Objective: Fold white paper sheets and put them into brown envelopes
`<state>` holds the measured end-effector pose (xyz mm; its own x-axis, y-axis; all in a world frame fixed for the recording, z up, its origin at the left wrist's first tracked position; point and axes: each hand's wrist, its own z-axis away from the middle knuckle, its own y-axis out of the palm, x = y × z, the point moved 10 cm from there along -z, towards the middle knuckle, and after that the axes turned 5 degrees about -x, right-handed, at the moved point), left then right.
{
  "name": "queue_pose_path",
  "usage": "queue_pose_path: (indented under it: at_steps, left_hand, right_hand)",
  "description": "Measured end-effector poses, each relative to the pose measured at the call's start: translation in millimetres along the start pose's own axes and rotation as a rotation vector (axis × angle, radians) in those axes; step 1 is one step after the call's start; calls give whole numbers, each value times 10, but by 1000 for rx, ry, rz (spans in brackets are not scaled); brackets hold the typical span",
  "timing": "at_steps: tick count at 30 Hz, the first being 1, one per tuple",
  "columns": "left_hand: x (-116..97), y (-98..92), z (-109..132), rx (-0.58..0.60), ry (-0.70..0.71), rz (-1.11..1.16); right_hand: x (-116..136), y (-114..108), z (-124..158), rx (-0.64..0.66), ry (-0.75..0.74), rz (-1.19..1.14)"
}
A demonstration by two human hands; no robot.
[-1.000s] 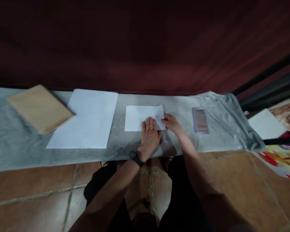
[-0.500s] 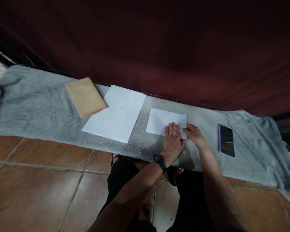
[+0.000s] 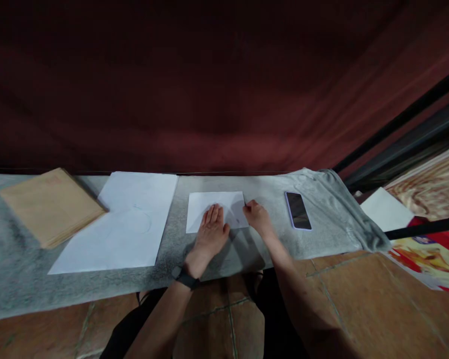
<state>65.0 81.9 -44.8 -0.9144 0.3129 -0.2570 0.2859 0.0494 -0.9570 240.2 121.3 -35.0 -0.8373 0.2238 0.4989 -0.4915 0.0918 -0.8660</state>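
A small folded white paper [image 3: 202,205] lies on the grey cloth [image 3: 30,279] in front of me. My left hand [image 3: 210,232] rests flat on the paper's near edge, fingers stretched out together; a dark band is on that wrist. My right hand [image 3: 257,218] presses on the paper's right edge with its fingers bent down, apart from the left hand by a few centimetres.
A large white sheet [image 3: 119,224] lies to the left, with a stack of brown envelopes [image 3: 48,205] beyond it. A phone [image 3: 298,210] lies face up on the right. A dark red curtain [image 3: 209,89] hangs behind. Tiled floor [image 3: 359,299] and printed papers [image 3: 430,249] at right.
The camera has swung back to the right. My left hand has slid a little to the left along the paper's near edge; my right hand stays at its right edge.
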Motion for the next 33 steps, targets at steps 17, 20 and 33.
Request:
queue_pose_path:
  at_steps: [17,20,33]
  left_hand:
    - [491,-80,-161,-169,-91,-67]
    - [612,-137,-108,-199,-110,-71]
    - [709,-254,71,-306,-138,-16]
  right_hand:
    - [783,642,305,-92,-493,188]
    - [638,572,251,-118,-460,225]
    - [421,338,213,-178,-339,229]
